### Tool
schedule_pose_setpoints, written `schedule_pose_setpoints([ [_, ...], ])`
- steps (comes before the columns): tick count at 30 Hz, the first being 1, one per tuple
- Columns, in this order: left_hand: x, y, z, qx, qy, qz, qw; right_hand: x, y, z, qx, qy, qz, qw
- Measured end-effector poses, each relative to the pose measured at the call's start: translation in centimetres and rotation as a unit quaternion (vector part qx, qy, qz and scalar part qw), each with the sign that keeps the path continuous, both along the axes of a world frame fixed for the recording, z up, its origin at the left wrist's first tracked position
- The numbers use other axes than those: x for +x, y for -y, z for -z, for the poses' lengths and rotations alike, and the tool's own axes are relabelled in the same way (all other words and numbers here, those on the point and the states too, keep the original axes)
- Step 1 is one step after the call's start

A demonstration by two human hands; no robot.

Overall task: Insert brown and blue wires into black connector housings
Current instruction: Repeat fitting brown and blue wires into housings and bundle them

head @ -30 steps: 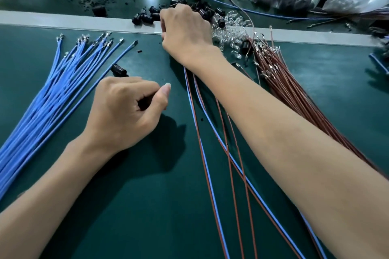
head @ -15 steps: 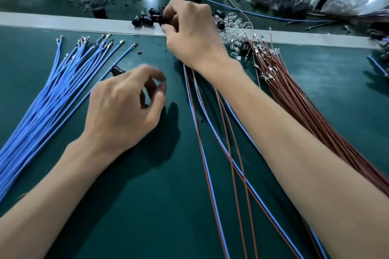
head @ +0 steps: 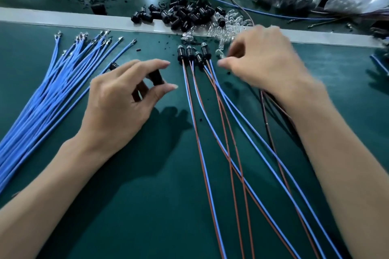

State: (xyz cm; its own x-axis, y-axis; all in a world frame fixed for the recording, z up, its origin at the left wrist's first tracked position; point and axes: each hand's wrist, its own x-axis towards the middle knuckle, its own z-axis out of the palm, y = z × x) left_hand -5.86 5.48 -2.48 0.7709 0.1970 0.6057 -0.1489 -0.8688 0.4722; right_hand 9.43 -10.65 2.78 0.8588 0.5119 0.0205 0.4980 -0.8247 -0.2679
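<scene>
At mid-mat, four wired housings (head: pixel 190 54) lie finished, each with brown and blue leads; left hand (head: pixel 117 107) pinches another black housing (head: pixel 156 78), right hand (head: pixel 265 63) is blurred, grip unreadable; many loose blue wires (head: pixel 52 90) and a pile of housings (head: pixel 181 13) remain, so judged early.

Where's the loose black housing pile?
Head view, top centre: black housing pile sits on the grey strip, left of the clear caps, beyond the finished assemblies.
</scene>
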Motion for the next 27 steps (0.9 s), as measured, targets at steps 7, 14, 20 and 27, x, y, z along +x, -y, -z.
schedule_pose_setpoints([
  [7, -0.1, 0.2, -0.1, -0.007, -0.019, -0.011, 1.0, 1.3, 1.6, -0.7, -0.136, -0.047, 0.071, 0.987],
  [14, -0.1, 1.3, -1.0, -0.241, -0.035, 0.08, 0.967, -0.2, 0.6, -2.2, -0.051, -0.013, 0.026, 0.998],
  [20, -0.2, 3.3, -1.0, -0.501, -0.129, 0.277, 0.81, -4.3, -2.2, -2.1, 0.293, -0.419, -0.056, 0.858],
  [27, -0.5, 2.6, -0.8, -0.494, -0.205, 0.337, 0.775, -3.5, -3.1, -0.5, 0.627, -0.411, 0.11, 0.652],
])
